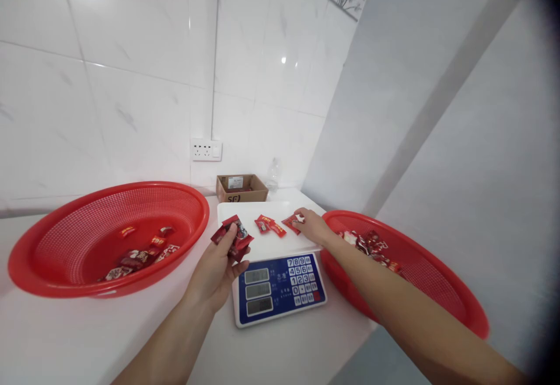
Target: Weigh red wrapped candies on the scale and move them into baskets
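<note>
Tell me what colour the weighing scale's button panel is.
The weighing scale's button panel is blue with mostly white keys, seen best in the head view.

- I am watching through one head-worn camera, looking forward and down over the table [87,338].
- It is facing the tiled wall [144,81] obliquely, with the scale [272,259] sitting just below centre.
- I am seeing the left hand [223,259] and right hand [310,226] from behind, at close range.

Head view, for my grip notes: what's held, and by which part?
Left hand: red packets, thumb on the front face. Right hand: at the right end of another packet; grip cannot be told.
</note>
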Demonstrator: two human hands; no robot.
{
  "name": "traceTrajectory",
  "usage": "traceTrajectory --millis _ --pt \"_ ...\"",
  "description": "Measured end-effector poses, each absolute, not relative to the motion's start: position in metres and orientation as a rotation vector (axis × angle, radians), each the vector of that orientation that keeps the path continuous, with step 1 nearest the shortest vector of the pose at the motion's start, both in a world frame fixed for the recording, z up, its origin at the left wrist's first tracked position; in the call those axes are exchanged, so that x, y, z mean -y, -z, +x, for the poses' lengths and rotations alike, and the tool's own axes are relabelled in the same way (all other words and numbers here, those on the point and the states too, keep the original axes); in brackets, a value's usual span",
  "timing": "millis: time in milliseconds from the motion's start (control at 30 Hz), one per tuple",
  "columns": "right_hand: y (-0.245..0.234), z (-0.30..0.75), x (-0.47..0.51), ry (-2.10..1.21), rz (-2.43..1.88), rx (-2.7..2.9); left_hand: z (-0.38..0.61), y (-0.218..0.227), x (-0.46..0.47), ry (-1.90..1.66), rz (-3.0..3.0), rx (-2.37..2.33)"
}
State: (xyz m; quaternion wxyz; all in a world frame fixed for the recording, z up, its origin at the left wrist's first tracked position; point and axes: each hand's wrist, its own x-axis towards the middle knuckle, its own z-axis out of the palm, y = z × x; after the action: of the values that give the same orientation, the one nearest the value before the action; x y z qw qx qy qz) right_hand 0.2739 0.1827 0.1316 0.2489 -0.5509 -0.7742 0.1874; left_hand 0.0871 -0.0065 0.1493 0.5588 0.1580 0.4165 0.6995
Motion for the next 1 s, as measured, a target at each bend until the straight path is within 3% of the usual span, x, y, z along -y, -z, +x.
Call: traceTrajectory --millis 300,500,667,800,1000 --pt "-0.138 0.241 -0.156 -0.35 -1.28 2.208 0.093 -0.144 0.005 -1.559 0.433 -0.996" --pt "-0.162 0.224 -0.093 -1.269 -0.768 2.177 0.096 -0.14 0.006 -1.497 0.556 -0.949" --pt "-0.174 0.222 -0.078 -1.403 -0.708 2.057 0.099 -0.139 0.01 -1.468 0.604 -1.004" --pt "-0.171 0.229 -0.104 -1.297 -0.822 1.934 0.098 -0.141 0.009 -1.567 0.516 -1.054" --pt "-0.14 0.239 -0.142 -0.808 -1.204 2.043 0.092 -0.146 0.009 -1.643 0.444 -1.025"
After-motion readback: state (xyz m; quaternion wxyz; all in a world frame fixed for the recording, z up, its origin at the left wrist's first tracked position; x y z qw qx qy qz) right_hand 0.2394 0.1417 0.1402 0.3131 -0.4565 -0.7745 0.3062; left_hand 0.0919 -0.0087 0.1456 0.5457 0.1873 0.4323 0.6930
